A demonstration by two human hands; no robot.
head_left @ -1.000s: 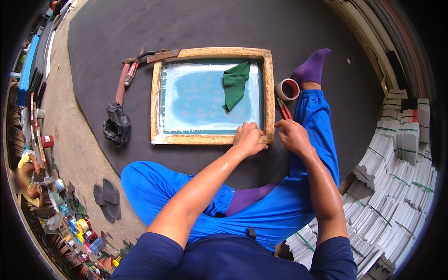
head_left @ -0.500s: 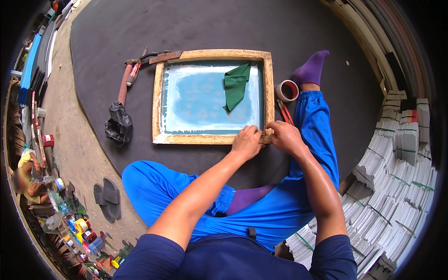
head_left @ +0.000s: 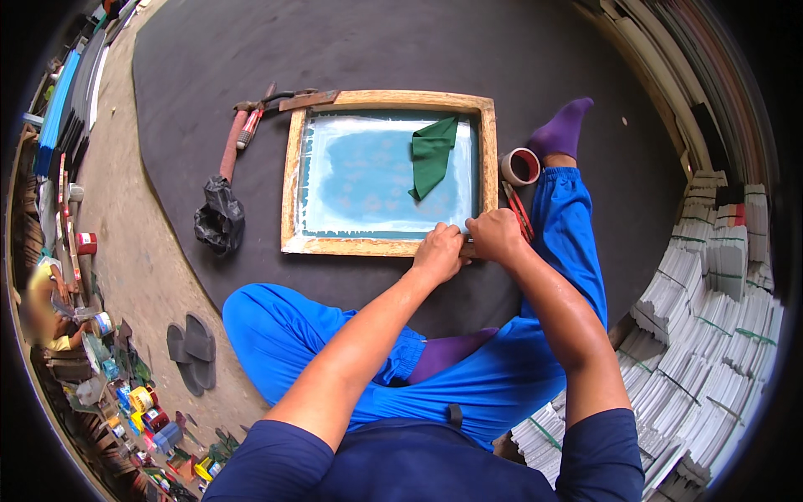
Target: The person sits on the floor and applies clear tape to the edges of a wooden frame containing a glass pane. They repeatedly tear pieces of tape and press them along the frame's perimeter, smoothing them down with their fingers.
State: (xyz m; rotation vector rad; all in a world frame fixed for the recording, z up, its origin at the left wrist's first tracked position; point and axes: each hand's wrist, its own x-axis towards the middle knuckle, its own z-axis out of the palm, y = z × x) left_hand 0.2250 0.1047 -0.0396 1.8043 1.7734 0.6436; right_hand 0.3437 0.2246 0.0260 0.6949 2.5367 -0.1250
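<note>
**Wooden frame pinned at its near corner**

Wood-edged screen frame (head_left: 386, 171) flat on dark mat (head_left: 585, 50). Left hand (head_left: 437, 253) and right hand (head_left: 497, 237) side by side, curled shut, pinching near rail's right end, probably for steadiness. Green cloth (head_left: 432, 154) atop mesh. Tape roll (head_left: 520, 166) just right of frame. White bundled stacks (head_left: 711, 309) farther right.

A pale tan wooden frame (head_left: 386, 245) surrounds a light blue mesh screen (head_left: 368, 180) with a darker blue cloudy patch at its middle. A dark green folded cloth (head_left: 432, 155) lies on it. The round tape roll (head_left: 520, 166) is red inside with a whitish rim. The floor mat (head_left: 401, 50) is dark grey. The trousers (head_left: 552, 335) are bright blue, the sock (head_left: 562, 130) purple, the crumpled plastic bag (head_left: 219, 216) black.
</note>
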